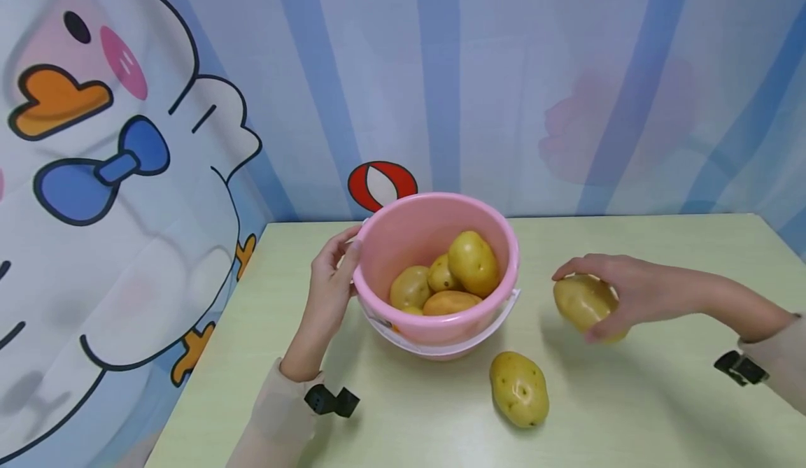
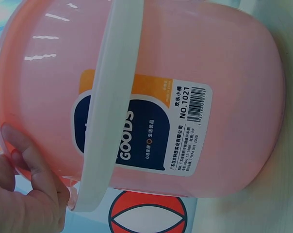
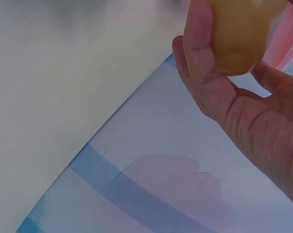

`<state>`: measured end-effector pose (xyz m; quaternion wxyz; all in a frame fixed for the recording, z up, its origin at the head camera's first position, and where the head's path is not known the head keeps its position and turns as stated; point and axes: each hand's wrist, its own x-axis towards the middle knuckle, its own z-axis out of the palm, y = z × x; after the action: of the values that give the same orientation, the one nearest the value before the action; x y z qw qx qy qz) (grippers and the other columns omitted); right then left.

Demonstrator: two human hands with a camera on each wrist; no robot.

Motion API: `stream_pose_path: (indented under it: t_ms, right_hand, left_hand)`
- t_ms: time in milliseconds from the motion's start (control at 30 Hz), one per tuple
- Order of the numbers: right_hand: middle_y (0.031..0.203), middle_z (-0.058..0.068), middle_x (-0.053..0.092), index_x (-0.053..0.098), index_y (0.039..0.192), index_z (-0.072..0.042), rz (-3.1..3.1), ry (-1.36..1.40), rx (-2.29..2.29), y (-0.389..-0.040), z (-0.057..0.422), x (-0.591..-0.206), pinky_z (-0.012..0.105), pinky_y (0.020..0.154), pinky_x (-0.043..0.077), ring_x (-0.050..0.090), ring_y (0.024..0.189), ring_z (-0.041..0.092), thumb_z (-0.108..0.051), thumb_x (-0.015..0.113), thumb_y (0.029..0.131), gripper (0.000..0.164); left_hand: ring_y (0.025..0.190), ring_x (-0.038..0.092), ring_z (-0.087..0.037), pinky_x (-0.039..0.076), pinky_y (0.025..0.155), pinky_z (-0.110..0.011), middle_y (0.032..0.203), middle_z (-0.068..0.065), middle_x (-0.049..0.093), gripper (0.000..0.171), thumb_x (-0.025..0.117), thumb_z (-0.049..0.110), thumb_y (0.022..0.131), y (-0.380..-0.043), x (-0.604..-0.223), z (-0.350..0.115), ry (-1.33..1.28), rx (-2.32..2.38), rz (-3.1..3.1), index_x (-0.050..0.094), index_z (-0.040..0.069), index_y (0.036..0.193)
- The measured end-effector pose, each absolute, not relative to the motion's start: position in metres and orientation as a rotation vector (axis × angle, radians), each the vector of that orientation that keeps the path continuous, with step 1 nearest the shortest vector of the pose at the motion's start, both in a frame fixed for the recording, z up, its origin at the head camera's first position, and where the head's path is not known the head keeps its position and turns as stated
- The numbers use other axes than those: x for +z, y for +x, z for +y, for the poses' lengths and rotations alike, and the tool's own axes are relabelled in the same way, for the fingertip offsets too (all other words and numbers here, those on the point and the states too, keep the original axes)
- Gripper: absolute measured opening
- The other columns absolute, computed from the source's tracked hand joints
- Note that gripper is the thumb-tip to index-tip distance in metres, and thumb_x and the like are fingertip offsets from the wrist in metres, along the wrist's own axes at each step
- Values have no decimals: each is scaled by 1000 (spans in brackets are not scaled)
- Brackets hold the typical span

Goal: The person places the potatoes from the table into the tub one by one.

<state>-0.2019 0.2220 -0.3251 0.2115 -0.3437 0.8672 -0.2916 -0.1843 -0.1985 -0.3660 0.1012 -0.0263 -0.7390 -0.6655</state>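
Note:
A pink bucket (image 1: pixel 434 258) with a white handle (image 2: pixel 112 97) stands on the table and holds several potatoes (image 1: pixel 474 264). At its left side my left hand (image 1: pixel 334 272) grips the rim, and in the left wrist view the fingers (image 2: pixel 32 158) lie against the outer wall just under it. My right hand (image 1: pixel 636 289) holds a potato (image 1: pixel 582 300) above the table, to the right of the bucket. Thumb and fingers wrap that potato (image 3: pixel 241 39) in the right wrist view. Another potato (image 1: pixel 519 389) lies on the table in front of the bucket.
The pale green table (image 1: pixel 680 398) ends at the back against a blue striped curtain (image 1: pixel 504 90). On the left the curtain carries a large cartoon duck (image 1: pixel 126 258). A label (image 2: pixel 146 131) is stuck to the bucket's side, partly behind the handle.

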Motion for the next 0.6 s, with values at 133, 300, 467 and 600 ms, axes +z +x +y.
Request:
stream_pose_path:
  t_ms: [133, 300, 467, 600]
  right_hand:
    - [118, 3, 56, 52, 135, -13, 2416, -954, -809, -203, 221, -317, 30, 73, 54, 54, 97, 21, -31, 86, 77, 69]
    - [118, 3, 56, 52, 135, -12, 2430, -936, -773, -206, 218, -307, 30, 73, 54, 54, 98, 24, -32, 86, 77, 70]
    - [118, 2, 55, 51, 135, -13, 2434, -941, -745, -208, 218, -298, 30, 73, 54, 54, 98, 23, -32, 86, 77, 71]
    - [119, 1, 55, 51, 136, -12, 2436, -961, -742, -210, 217, -292, 30, 73, 54, 54, 98, 21, -32, 86, 77, 71]
  left_hand:
    - [100, 61, -34, 61, 71, -36, 118, -11, 56, 42, 57, 37, 102, -184, -366, -198, -74, -1963, -2189, 55, 18, 139]
    - [101, 60, -36, 61, 72, -39, 118, -11, 56, 43, 57, 38, 102, -184, -365, -199, -72, -1956, -2193, 54, 17, 140]
    - [98, 60, -36, 60, 68, -32, 118, -11, 56, 42, 57, 37, 102, -184, -366, -198, -76, -1966, -2182, 55, 17, 139]
    - [99, 61, -34, 60, 67, -29, 119, -11, 56, 42, 58, 37, 102, -185, -366, -198, -75, -1970, -2181, 55, 17, 139]
